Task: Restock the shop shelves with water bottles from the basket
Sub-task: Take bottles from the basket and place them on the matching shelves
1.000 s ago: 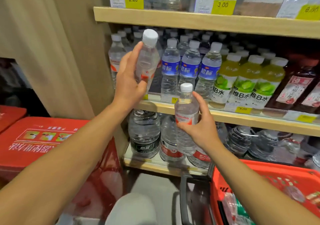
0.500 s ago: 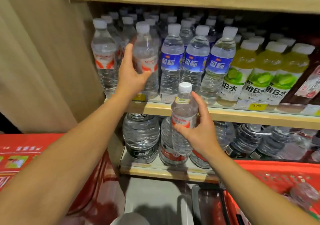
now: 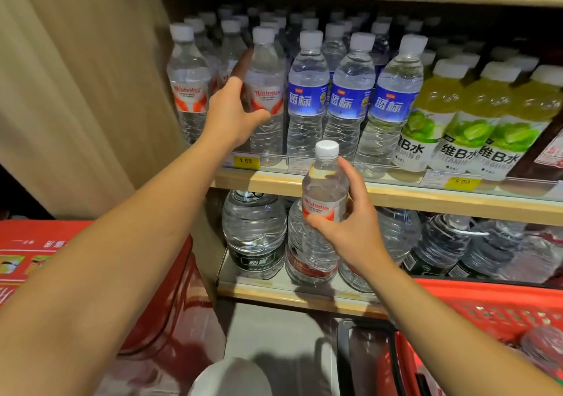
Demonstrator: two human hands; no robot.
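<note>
White-capped clear bottle (image 3: 324, 203) – red-and-white label, blue-labelled bottles (image 3: 350, 97), yellow-green drinks (image 3: 475, 121), red basket (image 3: 493, 307), yellow price tag (image 3: 245, 160)

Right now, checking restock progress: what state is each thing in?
Left hand: gripping shelved bottle.
Shelved bottle: upright, capped, on shelf front.
Right hand: holding second bottle.
Second bottle: upright, capped, not shelved.
Red basket: open, bottle inside.
</note>
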